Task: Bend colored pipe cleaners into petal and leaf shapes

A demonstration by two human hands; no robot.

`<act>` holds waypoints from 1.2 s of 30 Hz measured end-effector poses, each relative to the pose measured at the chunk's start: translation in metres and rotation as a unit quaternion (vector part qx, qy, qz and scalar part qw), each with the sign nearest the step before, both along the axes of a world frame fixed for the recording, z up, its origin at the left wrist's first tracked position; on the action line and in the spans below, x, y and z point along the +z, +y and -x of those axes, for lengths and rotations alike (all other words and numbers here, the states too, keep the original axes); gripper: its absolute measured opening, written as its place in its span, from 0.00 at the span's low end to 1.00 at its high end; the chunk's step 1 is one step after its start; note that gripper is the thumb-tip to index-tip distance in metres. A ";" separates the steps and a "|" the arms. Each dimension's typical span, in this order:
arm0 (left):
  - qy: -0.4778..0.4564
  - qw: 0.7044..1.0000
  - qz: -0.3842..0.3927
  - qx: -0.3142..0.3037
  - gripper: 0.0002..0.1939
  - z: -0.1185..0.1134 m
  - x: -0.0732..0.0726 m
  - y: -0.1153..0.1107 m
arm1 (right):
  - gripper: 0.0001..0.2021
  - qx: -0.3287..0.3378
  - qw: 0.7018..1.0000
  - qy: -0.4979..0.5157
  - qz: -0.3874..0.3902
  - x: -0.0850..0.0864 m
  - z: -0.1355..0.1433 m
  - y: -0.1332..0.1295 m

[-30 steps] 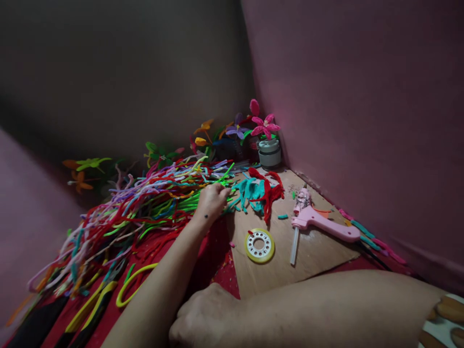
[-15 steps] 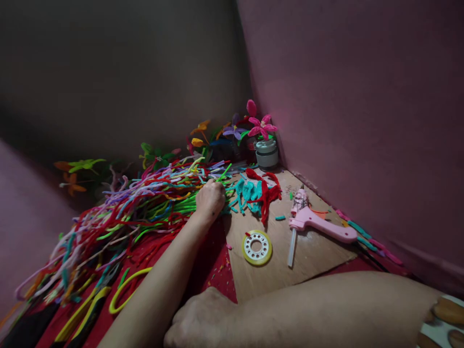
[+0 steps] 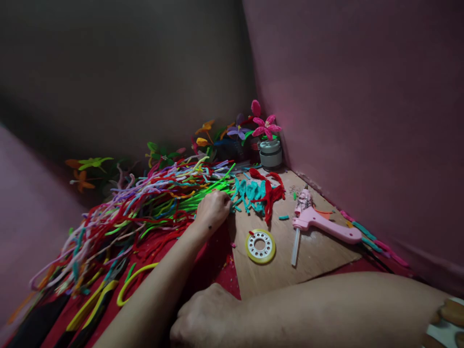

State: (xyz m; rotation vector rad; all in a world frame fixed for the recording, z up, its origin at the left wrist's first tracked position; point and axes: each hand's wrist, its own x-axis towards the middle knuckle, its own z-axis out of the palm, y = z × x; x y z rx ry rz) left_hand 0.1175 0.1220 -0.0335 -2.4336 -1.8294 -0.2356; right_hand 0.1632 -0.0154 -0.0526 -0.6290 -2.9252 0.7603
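My left hand (image 3: 214,208) is closed at the right end of a big heap of coloured pipe cleaners (image 3: 134,198), just below the bright green ones (image 3: 203,193). Its fingertips face away, so anything held in them is hidden. Bent turquoise pipe cleaners (image 3: 253,193) and red ones (image 3: 268,195) lie right of it on a wooden board (image 3: 282,275). My right hand (image 3: 206,316) is curled near the bottom middle, its forearm crossing from the right. I cannot make out what its fingers hold, if anything.
A yellow-and-white tape roll (image 3: 260,246) and a pink glue gun (image 3: 322,222) with a glue stick rest on the board. Yellow-handled pliers (image 3: 92,309) and scissors with a yellow handle (image 3: 126,287) lie at left. Pipe-cleaner flowers (image 3: 266,126) and a grey jar (image 3: 271,155) stand by the walls.
My left hand has drawn slightly down from the green pipe cleaners, uncovering more of their ends. The whole view has shifted a little, and my right hand stays curled.
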 end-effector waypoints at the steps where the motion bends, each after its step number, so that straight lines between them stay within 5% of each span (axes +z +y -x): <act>1: 0.004 1.000 0.015 -0.007 0.12 0.001 0.000 0.000 | 0.14 -0.005 1.000 0.002 -0.001 -0.001 0.000 0.000; 13: -0.030 0.998 0.036 -0.044 0.13 -0.002 -0.011 0.007 | 0.14 -0.017 0.999 0.034 -0.013 -0.004 -0.001 -0.002; 23: -0.045 0.998 0.034 0.001 0.14 0.046 0.025 0.004 | 0.13 -0.027 0.997 0.062 -0.042 -0.010 0.000 -0.004; 29: 0.049 0.993 0.104 -0.026 0.11 0.065 0.002 -0.021 | 0.13 -0.037 0.996 0.064 -0.047 -0.014 0.000 -0.006; 32: 0.069 0.995 0.074 -0.004 0.10 0.064 -0.007 -0.035 | 0.12 -0.048 0.992 0.106 -0.053 -0.019 0.000 -0.007; 36: 0.076 0.996 0.010 0.035 0.12 0.063 -0.002 -0.050 | 0.11 -0.062 0.990 0.120 -0.037 -0.022 0.000 -0.009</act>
